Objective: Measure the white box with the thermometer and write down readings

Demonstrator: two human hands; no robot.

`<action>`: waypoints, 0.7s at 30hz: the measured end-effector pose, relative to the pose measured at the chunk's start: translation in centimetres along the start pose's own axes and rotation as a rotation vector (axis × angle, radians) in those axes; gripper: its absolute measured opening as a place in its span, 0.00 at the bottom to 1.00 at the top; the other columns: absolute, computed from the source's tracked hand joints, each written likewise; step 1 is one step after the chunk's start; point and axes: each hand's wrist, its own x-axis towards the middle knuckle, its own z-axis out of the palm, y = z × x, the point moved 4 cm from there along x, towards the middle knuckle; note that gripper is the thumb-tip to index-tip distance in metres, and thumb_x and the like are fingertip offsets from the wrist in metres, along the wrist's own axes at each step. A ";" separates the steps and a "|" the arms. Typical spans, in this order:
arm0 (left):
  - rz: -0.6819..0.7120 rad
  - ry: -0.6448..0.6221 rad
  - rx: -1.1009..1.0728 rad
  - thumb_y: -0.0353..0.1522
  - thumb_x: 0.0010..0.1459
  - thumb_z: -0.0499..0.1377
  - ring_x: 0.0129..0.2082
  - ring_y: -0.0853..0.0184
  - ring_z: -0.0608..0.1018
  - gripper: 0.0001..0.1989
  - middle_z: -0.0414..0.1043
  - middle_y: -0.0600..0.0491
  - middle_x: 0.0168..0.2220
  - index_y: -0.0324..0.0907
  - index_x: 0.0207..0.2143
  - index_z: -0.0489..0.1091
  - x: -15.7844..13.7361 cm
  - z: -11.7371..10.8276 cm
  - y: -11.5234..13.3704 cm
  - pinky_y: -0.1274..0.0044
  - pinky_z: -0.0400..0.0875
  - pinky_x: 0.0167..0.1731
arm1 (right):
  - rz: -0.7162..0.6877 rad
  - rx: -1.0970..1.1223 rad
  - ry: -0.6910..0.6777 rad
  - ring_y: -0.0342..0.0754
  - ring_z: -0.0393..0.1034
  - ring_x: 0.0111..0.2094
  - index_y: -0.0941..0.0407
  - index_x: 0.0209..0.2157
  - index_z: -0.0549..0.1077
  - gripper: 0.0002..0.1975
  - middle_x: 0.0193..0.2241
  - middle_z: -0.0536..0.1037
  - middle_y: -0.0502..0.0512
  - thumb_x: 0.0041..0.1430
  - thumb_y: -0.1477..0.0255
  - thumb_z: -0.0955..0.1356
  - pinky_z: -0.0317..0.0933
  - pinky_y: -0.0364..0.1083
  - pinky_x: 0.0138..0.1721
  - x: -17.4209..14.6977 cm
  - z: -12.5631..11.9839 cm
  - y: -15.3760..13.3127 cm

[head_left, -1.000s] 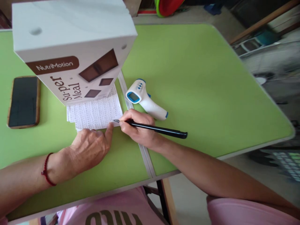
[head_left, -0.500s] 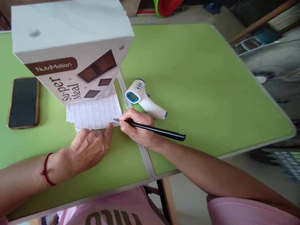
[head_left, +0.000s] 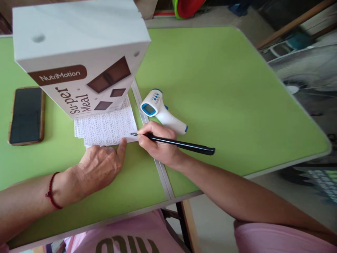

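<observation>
In my right hand point(head_left: 159, 142) is a black pen point(head_left: 184, 144), held in a pinch near its tip. The pen's point is over the lower right part of a white sheet of paper point(head_left: 110, 128) covered in dense handwritten lines. My left hand point(head_left: 101, 163), with a red cord bracelet point(head_left: 51, 191) at the wrist, lies palm down at the sheet's near edge. One of its digits reaches out onto the paper, while the other fingers are partly hidden. A tall white NutriMotion box point(head_left: 81, 52) stands at the sheet's far side and covers part of it.
Just beyond my right hand lies a white and blue infrared thermometer point(head_left: 163, 110). A phone point(head_left: 27, 115) in a brown case is at the left. All rest on a green table point(head_left: 223, 88) with a metal seam; a fan point(head_left: 302, 77) stands off its right side.
My right hand and the pen have shifted slightly to the right, and the pen tip has moved a little rightward with them. The left hand, paper and box have stayed in place.
</observation>
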 end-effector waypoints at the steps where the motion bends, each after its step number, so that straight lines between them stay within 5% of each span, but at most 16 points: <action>1: -0.002 0.005 -0.001 0.19 0.52 0.49 0.15 0.70 0.67 0.27 0.63 0.59 0.18 0.23 0.57 0.60 0.0 0.0 0.0 0.75 0.50 0.15 | 0.003 0.002 -0.007 0.38 0.61 0.18 0.54 0.26 0.64 0.08 0.17 0.67 0.43 0.58 0.75 0.65 0.58 0.39 0.20 0.0 0.0 0.0; 21: -0.010 -0.086 -0.029 0.18 0.53 0.48 0.15 0.70 0.67 0.29 0.64 0.58 0.19 0.25 0.59 0.59 -0.1 0.4 0.0 0.76 0.52 0.15 | 0.017 0.026 -0.014 0.38 0.61 0.18 0.54 0.26 0.65 0.08 0.17 0.67 0.44 0.58 0.74 0.66 0.57 0.40 0.20 0.0 0.1 0.1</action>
